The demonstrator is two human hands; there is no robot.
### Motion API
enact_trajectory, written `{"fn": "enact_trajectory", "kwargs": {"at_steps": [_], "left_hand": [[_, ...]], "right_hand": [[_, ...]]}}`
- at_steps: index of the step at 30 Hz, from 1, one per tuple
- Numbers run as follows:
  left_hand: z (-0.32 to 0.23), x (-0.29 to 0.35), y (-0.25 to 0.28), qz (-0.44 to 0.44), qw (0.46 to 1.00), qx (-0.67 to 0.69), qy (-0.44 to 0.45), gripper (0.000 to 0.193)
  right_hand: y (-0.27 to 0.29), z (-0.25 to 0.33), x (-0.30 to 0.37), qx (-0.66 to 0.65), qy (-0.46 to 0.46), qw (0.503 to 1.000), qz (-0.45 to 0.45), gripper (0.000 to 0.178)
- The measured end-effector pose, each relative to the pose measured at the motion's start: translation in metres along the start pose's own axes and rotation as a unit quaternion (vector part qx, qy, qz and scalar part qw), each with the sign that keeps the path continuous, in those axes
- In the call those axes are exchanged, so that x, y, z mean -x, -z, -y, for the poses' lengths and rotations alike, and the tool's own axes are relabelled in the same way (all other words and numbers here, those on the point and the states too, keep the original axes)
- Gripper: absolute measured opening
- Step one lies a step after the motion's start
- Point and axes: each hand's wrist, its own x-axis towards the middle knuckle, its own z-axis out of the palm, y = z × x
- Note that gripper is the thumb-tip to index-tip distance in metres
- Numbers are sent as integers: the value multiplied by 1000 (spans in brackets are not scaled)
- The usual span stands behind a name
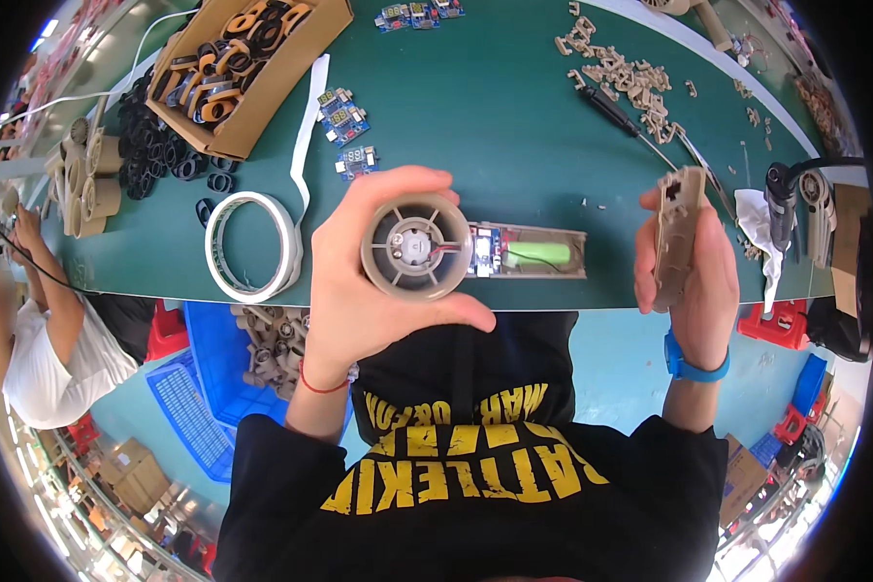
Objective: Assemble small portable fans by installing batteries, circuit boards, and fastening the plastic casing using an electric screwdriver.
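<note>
Left grip [344, 257] holding the fan [417, 248], right grip [705, 281] holding the cover [678, 233].
At the frame's centre, the left grip is wrapping the fan's round end while its open handle [576, 268] is showing the board [485, 250] and battery [536, 253]; right of centre, the right grip is clasping the cover. Working well is likely calling for a steady fan and red wires [446, 249] lying clear of the handle's edges.

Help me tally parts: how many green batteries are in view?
1: the green battery lies in the open handle of the fan in the left hand. Others may be hidden inside other housings.
</note>
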Motion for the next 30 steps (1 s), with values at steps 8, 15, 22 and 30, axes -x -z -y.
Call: {"fn": "enact_trajectory", "kwargs": {"at_steps": [8,15,22,30], "left_hand": [[-5,-4,-1,9,986,-156,-53,74],[-29,-13,-3,74,938,-322,-101,68],[-25,-15,-7,104,916,-381,-76,48],[-25,-17,-7,97,928,-358,-45,43]], "right_hand": [[3,-19,2,-58,-45,997,2,40],[1,-15,1,-9,-39,999,-37,34],[13,-27,-1,-39,-15,998,-42,33],[13,-26,-3,-66,-9,997,-30,31]]}}
